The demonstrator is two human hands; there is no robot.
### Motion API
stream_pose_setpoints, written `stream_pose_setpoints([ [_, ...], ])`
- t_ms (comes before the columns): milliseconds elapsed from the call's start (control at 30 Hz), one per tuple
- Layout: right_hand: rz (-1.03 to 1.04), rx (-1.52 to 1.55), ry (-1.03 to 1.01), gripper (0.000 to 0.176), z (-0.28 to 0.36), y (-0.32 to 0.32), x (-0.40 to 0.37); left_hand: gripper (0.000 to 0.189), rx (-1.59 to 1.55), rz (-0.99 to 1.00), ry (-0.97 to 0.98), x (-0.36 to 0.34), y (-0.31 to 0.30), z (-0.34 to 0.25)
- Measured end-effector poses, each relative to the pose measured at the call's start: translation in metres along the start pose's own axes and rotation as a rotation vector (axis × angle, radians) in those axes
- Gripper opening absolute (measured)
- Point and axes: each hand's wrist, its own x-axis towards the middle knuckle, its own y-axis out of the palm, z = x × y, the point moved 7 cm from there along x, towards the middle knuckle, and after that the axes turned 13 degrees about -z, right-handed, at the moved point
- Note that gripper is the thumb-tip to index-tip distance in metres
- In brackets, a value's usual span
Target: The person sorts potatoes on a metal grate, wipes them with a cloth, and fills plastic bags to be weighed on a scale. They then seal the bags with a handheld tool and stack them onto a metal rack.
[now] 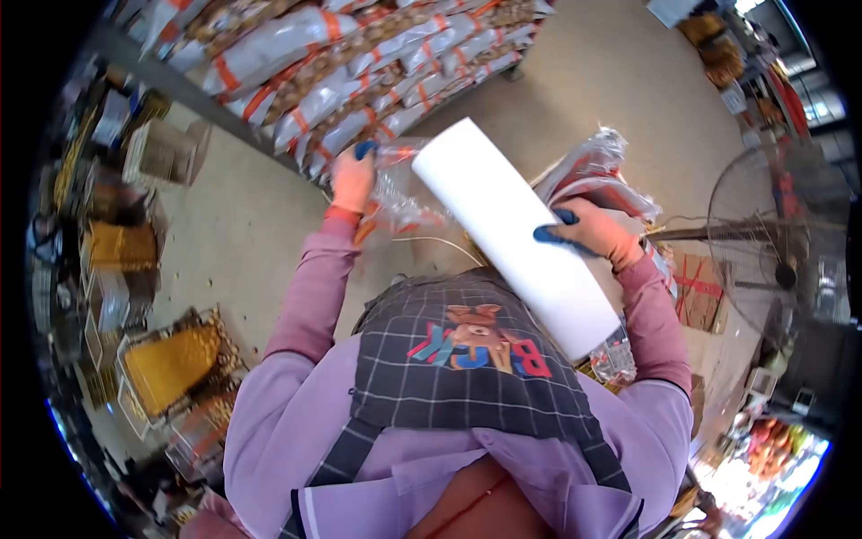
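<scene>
My left hand (353, 181), in an orange glove with blue fingertips, is closed on a clear plastic bag (400, 187) with red-orange print. The bag stretches toward the upper end of a long, smooth white tube-like piece (516, 235). That piece lies slanted in front of my apron; whether it is hollow cannot be made out. My right hand (593, 232), gloved the same way, has its blue fingertips curled against the right side of the white piece. Just beyond it lies a bundle of silvery plastic bags (597, 175) with red markings.
Filled bags (386, 67) with orange bands are stacked on a rack ahead. At right stands a large fan (781, 238) near a cardboard box (700, 292). To the left are a pale crate (162, 153) and a basket with a yellow sack (172, 366).
</scene>
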Motion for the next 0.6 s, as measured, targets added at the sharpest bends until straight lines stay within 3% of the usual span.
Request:
stream_pose_setpoints([
  [67, 0.0, -0.207, -0.112, 0.043, 0.008, 0.02, 0.006, 0.029, -0.156, -0.057, 0.092, -0.004, 0.016, -0.009],
  [133, -0.007, -0.203, -0.062, 0.045, -0.007, 0.045, 0.031, 0.03, -0.205, 0.007, 0.117, -0.023, 0.031, -0.029],
  [233, -0.119, 0.21, 0.063, 0.047, -0.007, 0.063, 0.08, 0.03, -0.217, 0.155, 0.306, -0.064, 0.058, -0.036],
  [267, -0.261, 0.134, 0.082, 0.041, -0.014, 0.061, 0.094, 0.035, -0.278, 0.131, 0.449, -0.074, 0.045, -0.057],
  [300, -0.435, 0.409, -0.087, 0.038, -0.012, 0.058, 0.105, 0.044, -0.339, 0.281, 0.358, -0.071, 0.042, -0.074],
  [333, -0.487, 0.682, 0.004, 0.036, -0.04, 0.071, 0.128, 0.048, -0.226, 0.265, 0.231, -0.068, 0.015, -0.103],
  [367, -0.535, 0.498, 0.018, 0.035, -0.018, 0.058, 0.113, 0.042, -0.329, 0.16, 0.27, -0.061, 0.01, -0.1],
  [400, -0.514, 0.404, -0.005, 0.038, -0.048, 0.088, 0.142, 0.039, -0.26, 0.2, 0.253, -0.056, 0.006, -0.103],
  [433, -0.378, 0.304, -0.137, 0.04, -0.013, 0.092, 0.125, 0.036, -0.175, 0.233, 0.218, -0.053, -0.001, -0.102],
  [467, -0.065, 0.245, -0.294, 0.041, -0.011, 0.121, 0.134, 0.033, -0.19, 0.243, 0.309, -0.055, 0.002, -0.103],
  [500, 0.097, 0.241, -0.203, 0.04, 0.003, 0.123, 0.118, 0.03, -0.194, 0.25, 0.393, -0.055, 0.003, -0.104],
  [567, -0.207, 0.289, -0.243, 0.03, -0.018, 0.118, 0.154, 0.026, -0.447, 0.352, 0.406, -0.066, -0.001, -0.125],
  [600, -0.213, 0.284, -0.244, 0.03, -0.016, 0.118, 0.158, 0.027, -0.473, 0.407, 0.394, -0.071, -0.001, -0.133],
])
